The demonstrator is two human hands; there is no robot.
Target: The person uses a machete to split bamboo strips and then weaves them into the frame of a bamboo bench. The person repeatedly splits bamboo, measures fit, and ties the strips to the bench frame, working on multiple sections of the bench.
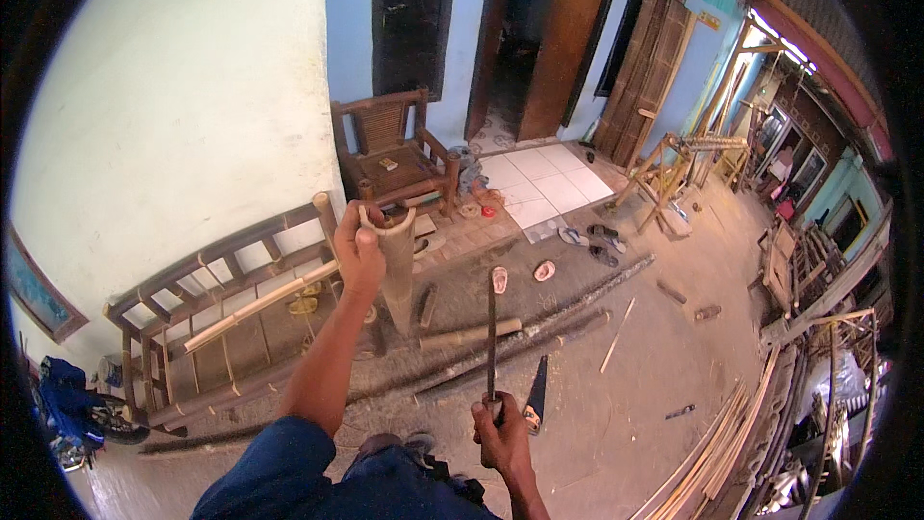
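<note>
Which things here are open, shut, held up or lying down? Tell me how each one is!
Left grip: closed on the bamboo piece
Bamboo piece: held up, hollow end on top, narrowing downward
Right grip: closed on the long blade
Long blade: held, pointing away from the person
Saw: lying on the ground
Wooden door: open
Pink sandals: on the ground, apart, unworn
Wooden armchair: upright

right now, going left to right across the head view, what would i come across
Blue motorbike → slatted bench → left hand → bamboo piece in its grip → right hand holding a long dark tool → handsaw → loose bundle of thin strips.
</note>
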